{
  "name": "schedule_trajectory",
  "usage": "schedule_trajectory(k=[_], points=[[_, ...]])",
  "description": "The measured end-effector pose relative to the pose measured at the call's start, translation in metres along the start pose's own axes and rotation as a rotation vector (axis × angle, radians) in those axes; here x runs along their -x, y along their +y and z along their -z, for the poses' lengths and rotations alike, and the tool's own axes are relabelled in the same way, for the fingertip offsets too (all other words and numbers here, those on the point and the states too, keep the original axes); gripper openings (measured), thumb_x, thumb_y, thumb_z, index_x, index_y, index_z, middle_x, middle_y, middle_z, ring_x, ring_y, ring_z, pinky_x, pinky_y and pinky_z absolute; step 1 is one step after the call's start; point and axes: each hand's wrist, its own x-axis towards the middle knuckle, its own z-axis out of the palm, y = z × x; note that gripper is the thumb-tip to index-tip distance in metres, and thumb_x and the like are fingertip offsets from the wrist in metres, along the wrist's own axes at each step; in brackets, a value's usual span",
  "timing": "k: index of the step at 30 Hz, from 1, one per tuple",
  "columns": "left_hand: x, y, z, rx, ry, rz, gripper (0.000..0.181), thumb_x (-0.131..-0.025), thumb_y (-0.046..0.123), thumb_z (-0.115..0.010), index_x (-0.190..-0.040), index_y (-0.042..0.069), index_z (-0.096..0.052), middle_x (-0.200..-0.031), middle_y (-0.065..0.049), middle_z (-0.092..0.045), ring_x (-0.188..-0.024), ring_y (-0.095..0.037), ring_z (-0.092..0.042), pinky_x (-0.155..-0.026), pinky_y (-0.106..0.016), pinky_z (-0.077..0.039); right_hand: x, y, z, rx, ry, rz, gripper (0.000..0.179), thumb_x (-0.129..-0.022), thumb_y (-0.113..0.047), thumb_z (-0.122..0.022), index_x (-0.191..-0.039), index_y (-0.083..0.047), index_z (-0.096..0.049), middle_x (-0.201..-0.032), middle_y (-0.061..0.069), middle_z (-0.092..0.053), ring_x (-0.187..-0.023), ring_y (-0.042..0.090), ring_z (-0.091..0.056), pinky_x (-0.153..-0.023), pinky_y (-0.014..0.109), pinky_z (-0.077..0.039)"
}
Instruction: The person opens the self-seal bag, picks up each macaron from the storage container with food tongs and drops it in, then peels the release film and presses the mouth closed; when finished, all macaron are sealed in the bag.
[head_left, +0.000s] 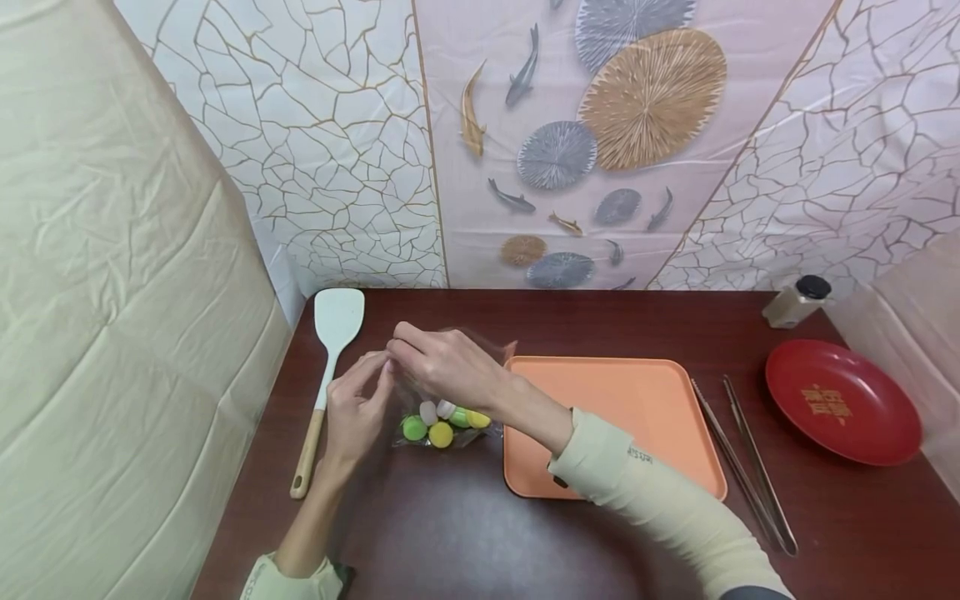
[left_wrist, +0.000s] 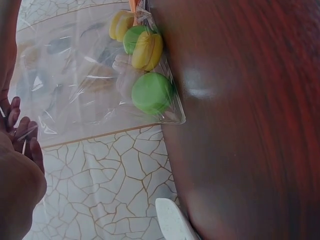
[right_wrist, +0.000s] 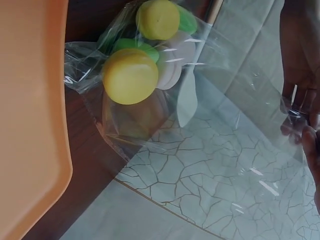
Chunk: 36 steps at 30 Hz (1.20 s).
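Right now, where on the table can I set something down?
The widest bare patch is the near table, bordered by the bag, tray and your left forearm. A strip behind the tray, left of the jar, is bare too. Right of the tray is crowded with tongs and plate.

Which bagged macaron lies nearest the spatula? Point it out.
The green macaron at the far left in the head view; the others all lie farther right.

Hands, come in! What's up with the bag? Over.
Left hand, right hand: both pinching top of bag. Macarons down inside; can't tell if bag's open. Tray close by, nothing seen blocking hands.
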Motion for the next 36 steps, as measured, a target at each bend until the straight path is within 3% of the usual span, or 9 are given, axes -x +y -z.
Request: schedule_trajectory(k=[4,8,14,19,24,29,36], points=[[0.002,0.000,-0.002,-0.018,-0.002,0.005,0.021,-0.095,-0.020,-0.069,-0.108,-0.008,-0.081,-0.103,-0.021,-0.082,-0.091,-0.032,-0.078,-0.098,-0.016,-0.054,0.001,-0.001,-0.003,0.067,0.009,0.011,0.010,-0.098,0.000,-0.072,-0.094,-0.006,-0.065,-0.090,0.003,-0.053,-0.059,0.005,-0.042,-0.048,0.018,-0.040],[0.003,0.000,-0.003,-0.020,-0.005,0.021,0.020,-0.097,-0.018,-0.068,-0.110,-0.009,-0.081,-0.104,-0.021,-0.082,-0.092,-0.032,-0.078,-0.103,-0.017,-0.052,0.003,-0.004,-0.005,0.081,-0.002,-0.033,0.009,-0.099,0.001,-0.068,-0.094,-0.005,-0.063,-0.090,0.003,-0.052,-0.058,0.005,-0.040,-0.046,0.018,-0.038],[0.005,0.001,-0.005,-0.017,0.001,0.026,0.020,-0.097,-0.018,-0.068,-0.110,-0.009,-0.081,-0.104,-0.022,-0.082,-0.093,-0.030,-0.079,-0.104,-0.017,-0.052,0.003,-0.010,-0.004,-0.020,-0.001,-0.185,0.007,-0.106,-0.001,-0.065,-0.100,-0.001,-0.069,-0.094,0.005,-0.060,-0.057,0.009,-0.051,-0.051,0.020,-0.048],[0.005,0.001,-0.005,0.009,0.012,0.042,0.020,-0.098,-0.018,-0.067,-0.111,-0.010,-0.080,-0.105,-0.023,-0.082,-0.098,-0.020,-0.078,-0.105,-0.019,-0.052,0.002,-0.013,-0.003,-0.117,0.013,-0.294,0.007,-0.107,-0.003,-0.065,-0.102,-0.001,-0.070,-0.096,0.006,-0.062,-0.063,0.011,-0.060,-0.059,0.021,-0.054],[0.005,0.000,-0.006,0.033,0.013,0.035,0.022,-0.098,-0.018,-0.066,-0.113,-0.010,-0.080,-0.105,-0.024,-0.082,-0.098,-0.011,-0.076,-0.098,-0.018,-0.053,0.002,-0.012,0.000,-0.200,0.032,-0.343,0.008,-0.109,-0.002,-0.064,-0.102,-0.001,-0.068,-0.096,0.007,-0.062,-0.068,0.012,-0.061,-0.063,0.020,-0.054],[0.002,0.000,-0.005,0.063,0.019,0.036,0.025,-0.100,-0.017,-0.064,-0.117,-0.007,-0.080,-0.108,-0.023,-0.082,-0.096,-0.011,-0.074,-0.088,-0.016,-0.053,0.001,-0.006,0.003,-0.267,0.084,-0.373,0.006,-0.109,0.000,-0.064,-0.103,0.000,-0.066,-0.096,0.008,-0.063,-0.071,0.014,-0.060,-0.064,0.022,-0.052],[0.003,0.000,-0.001,0.099,0.003,0.085,0.024,-0.104,-0.013,-0.062,-0.120,-0.006,-0.079,-0.109,-0.023,-0.082,-0.104,-0.006,-0.076,-0.095,-0.020,-0.053,0.001,-0.001,0.011,-0.385,0.151,-0.435,0.010,-0.109,0.001,-0.062,-0.100,-0.002,-0.066,-0.094,0.008,-0.063,-0.080,0.017,-0.060,-0.075,0.028,-0.053]])
